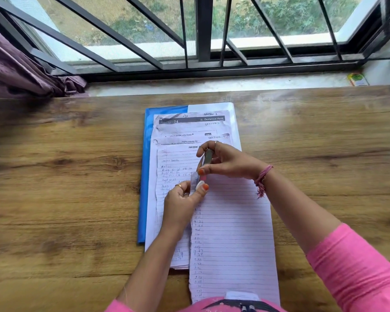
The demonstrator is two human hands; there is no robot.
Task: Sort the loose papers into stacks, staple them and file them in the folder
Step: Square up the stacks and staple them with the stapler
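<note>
The lined sheet (234,233) lies below both grips. The stapler (206,157) is held in the right grip (225,161), its long axis aimed down-left at a small strip (194,180) pinched by the left grip (182,199), just beside it.

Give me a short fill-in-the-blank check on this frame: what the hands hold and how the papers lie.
1. The right hand grips a small metal ____.
2. The left hand pinches the top corner of the lined sheets, held above the ____ folder.
3. The folder lies flat on a ____ table.
4. Behind the table is a barred ____.

Missing words: stapler; blue; wooden; window
</note>
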